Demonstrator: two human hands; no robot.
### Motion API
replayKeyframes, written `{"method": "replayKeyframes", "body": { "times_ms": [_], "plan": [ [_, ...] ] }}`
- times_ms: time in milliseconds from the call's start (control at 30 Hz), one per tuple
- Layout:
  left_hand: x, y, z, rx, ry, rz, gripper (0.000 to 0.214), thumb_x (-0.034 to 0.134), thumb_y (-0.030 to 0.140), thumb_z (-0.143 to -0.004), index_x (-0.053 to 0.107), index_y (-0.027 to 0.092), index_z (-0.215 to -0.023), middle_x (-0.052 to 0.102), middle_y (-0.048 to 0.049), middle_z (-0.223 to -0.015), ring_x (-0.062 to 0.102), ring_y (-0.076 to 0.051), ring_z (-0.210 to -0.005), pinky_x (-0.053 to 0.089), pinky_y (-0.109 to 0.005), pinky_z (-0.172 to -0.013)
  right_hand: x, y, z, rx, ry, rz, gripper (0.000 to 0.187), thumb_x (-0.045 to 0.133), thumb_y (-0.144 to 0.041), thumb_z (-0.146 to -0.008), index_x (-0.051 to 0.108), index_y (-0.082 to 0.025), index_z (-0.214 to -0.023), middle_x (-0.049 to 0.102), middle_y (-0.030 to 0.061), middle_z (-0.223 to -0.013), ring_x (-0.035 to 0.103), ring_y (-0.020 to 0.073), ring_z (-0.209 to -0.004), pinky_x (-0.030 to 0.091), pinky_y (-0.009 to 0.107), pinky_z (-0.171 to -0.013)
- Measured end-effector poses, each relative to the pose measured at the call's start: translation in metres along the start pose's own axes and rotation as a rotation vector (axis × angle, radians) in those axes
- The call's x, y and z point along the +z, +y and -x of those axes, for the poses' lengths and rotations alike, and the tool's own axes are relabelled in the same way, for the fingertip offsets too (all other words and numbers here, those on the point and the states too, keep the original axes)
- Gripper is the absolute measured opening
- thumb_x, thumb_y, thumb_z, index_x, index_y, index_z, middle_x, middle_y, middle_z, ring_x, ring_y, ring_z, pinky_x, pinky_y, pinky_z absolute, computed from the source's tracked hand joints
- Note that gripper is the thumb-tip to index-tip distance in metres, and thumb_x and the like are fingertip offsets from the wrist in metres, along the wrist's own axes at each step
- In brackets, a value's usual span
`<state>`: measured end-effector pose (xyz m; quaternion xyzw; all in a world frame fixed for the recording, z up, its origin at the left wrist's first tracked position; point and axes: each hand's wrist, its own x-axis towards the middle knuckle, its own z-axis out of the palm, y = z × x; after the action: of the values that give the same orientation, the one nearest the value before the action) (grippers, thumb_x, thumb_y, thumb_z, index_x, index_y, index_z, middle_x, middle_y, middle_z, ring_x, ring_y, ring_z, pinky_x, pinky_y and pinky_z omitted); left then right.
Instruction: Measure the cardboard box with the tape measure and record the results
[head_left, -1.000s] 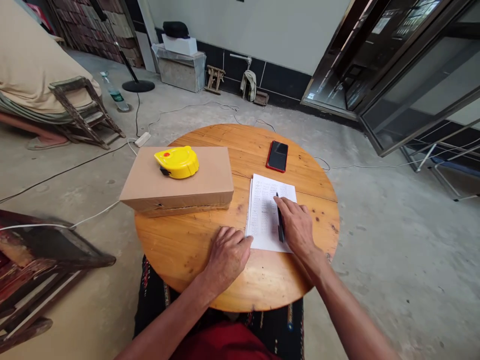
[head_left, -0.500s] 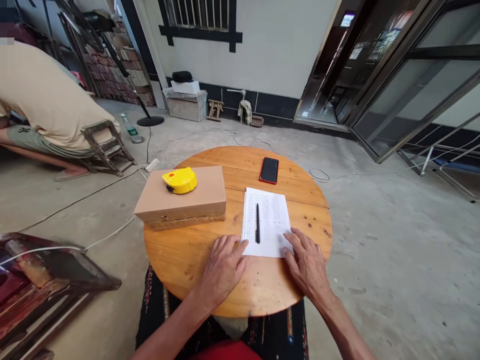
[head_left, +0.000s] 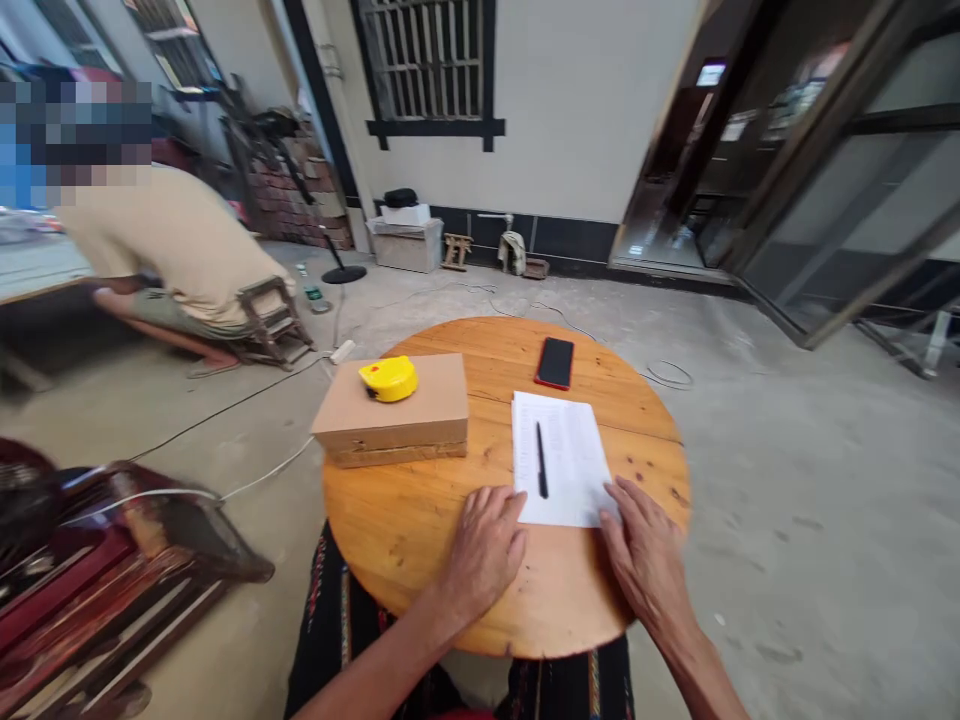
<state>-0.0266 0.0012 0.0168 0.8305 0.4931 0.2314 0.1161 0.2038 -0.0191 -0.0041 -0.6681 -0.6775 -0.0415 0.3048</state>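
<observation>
On a round wooden table (head_left: 420, 520), my left hand (head_left: 484, 550) lies flat with fingers loosely spread, its fingertips at the lower left corner of a white printed sheet (head_left: 566, 465). My right hand (head_left: 645, 555) rests flat and open at the sheet's lower right corner. Neither hand holds anything. A black pen (head_left: 540, 460) lies on the sheet, untouched. A cardboard box (head_left: 394, 420) with a yellow tape measure (head_left: 388, 379) on top sits at the table's left. A red-cased phone (head_left: 556, 362) lies at the far side.
A person in a beige shirt (head_left: 172, 250) bends over a small wooden stool (head_left: 274, 315) at the left. Dark red wooden furniture (head_left: 112, 560) stands close at the lower left. Cables cross the concrete floor. Glass doors (head_left: 825, 170) stand open at the right.
My right hand let go of the pen, which now lies on the sheet, and drew back to the sheet's lower right corner. The view tilted up and shifted. My left hand stayed put.
</observation>
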Motion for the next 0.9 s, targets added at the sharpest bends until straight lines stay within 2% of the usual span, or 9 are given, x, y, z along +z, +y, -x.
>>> {"method": "replayKeyframes", "body": {
  "times_ms": [100, 233, 300, 467, 567, 633, 700, 767, 900],
  "plan": [
    [-0.011, -0.010, 0.019, -0.011, 0.069, 0.074, 0.042, 0.058, 0.013, -0.082, 0.055, 0.022, -0.123, 0.061, -0.0070, -0.116, 0.054, -0.024, -0.106, 0.048, -0.042, -0.093, 0.002, -0.003, -0.005, -0.002, 0.024, -0.059, 0.040, 0.042, -0.046, -0.093, 0.065, -0.020, -0.114, 0.062, 0.0145, -0.128, 0.056, 0.0354, -0.117, 0.048, 0.057, -0.088],
    [-0.041, -0.050, 0.048, -0.075, 0.419, 0.039, 0.037, 0.051, 0.012, -0.086, 0.056, 0.021, -0.122, 0.061, -0.0095, -0.111, 0.057, -0.022, -0.104, 0.050, -0.041, -0.091, 0.003, -0.038, -0.040, -0.105, -0.006, -0.210, 0.035, 0.051, -0.048, -0.089, 0.065, -0.026, -0.112, 0.060, 0.0106, -0.132, 0.058, 0.0341, -0.115, 0.054, 0.052, -0.082],
    [-0.065, -0.077, 0.058, -0.153, 0.588, -0.017, 0.032, 0.050, 0.015, -0.089, 0.058, 0.020, -0.119, 0.061, -0.0093, -0.107, 0.059, -0.022, -0.102, 0.051, -0.040, -0.090, 0.001, -0.071, -0.070, -0.218, -0.007, -0.248, 0.035, 0.054, -0.046, -0.088, 0.063, -0.027, -0.115, 0.059, 0.0098, -0.133, 0.057, 0.0333, -0.118, 0.050, 0.055, -0.092],
    [-0.121, -0.136, 0.058, -0.449, 0.712, 0.141, 0.033, 0.053, 0.032, -0.090, 0.059, 0.019, -0.120, 0.059, -0.0098, -0.114, 0.058, -0.023, -0.107, 0.050, -0.041, -0.093, 0.019, -0.181, -0.155, -0.434, -0.121, -0.325, 0.049, 0.057, -0.042, -0.086, 0.052, -0.024, -0.132, 0.052, 0.0125, -0.140, 0.051, 0.0315, -0.126, 0.045, 0.052, -0.101],
    [-0.129, -0.158, 0.043, -0.570, 0.726, 0.362, 0.043, 0.055, 0.038, -0.089, 0.054, 0.020, -0.128, 0.056, -0.0110, -0.126, 0.058, -0.023, -0.112, 0.053, -0.038, -0.088, 0.046, -0.238, -0.190, -0.457, -0.243, -0.246, 0.072, 0.062, -0.048, -0.082, 0.040, -0.018, -0.143, 0.046, 0.0179, -0.144, 0.048, 0.0358, -0.128, 0.041, 0.054, -0.101],
    [-0.127, -0.169, 0.028, -0.613, 0.713, 0.512, 0.050, 0.056, 0.040, -0.088, 0.050, 0.019, -0.134, 0.054, -0.0130, -0.131, 0.057, -0.024, -0.115, 0.052, -0.037, -0.089, 0.064, -0.261, -0.200, -0.457, -0.292, -0.176, 0.076, 0.065, -0.051, -0.079, 0.041, -0.015, -0.142, 0.050, 0.0204, -0.140, 0.051, 0.0375, -0.124, 0.042, 0.054, -0.098],
    [-0.123, -0.178, 0.013, -0.627, 0.681, 0.655, 0.054, 0.055, 0.041, -0.088, 0.048, 0.017, -0.136, 0.055, -0.0151, -0.132, 0.057, -0.025, -0.117, 0.050, -0.038, -0.093, 0.075, -0.267, -0.202, -0.426, -0.322, -0.167, 0.073, 0.067, -0.050, -0.076, 0.049, -0.014, -0.136, 0.058, 0.0195, -0.131, 0.054, 0.0367, -0.120, 0.042, 0.052, -0.096],
    [-0.123, -0.182, 0.001, -0.609, 0.628, 0.778, 0.053, 0.053, 0.041, -0.089, 0.049, 0.015, -0.135, 0.059, -0.0154, -0.130, 0.058, -0.026, -0.117, 0.049, -0.039, -0.095, 0.076, -0.260, -0.196, -0.290, -0.330, -0.311, 0.069, 0.070, -0.051, -0.072, 0.056, -0.015, -0.129, 0.064, 0.0166, -0.122, 0.058, 0.0341, -0.113, 0.045, 0.049, -0.093],
    [-0.130, -0.175, -0.003, -0.525, 0.568, 0.904, 0.048, 0.047, 0.036, -0.090, 0.052, 0.016, -0.134, 0.060, -0.0124, -0.132, 0.057, -0.027, -0.120, 0.046, -0.041, -0.100, 0.051, -0.220, -0.172, 0.144, -0.134, -0.934, 0.063, 0.068, -0.055, -0.073, 0.057, -0.019, -0.124, 0.064, 0.0112, -0.118, 0.062, 0.0284, -0.102, 0.050, 0.041, -0.082]
  ]
}}
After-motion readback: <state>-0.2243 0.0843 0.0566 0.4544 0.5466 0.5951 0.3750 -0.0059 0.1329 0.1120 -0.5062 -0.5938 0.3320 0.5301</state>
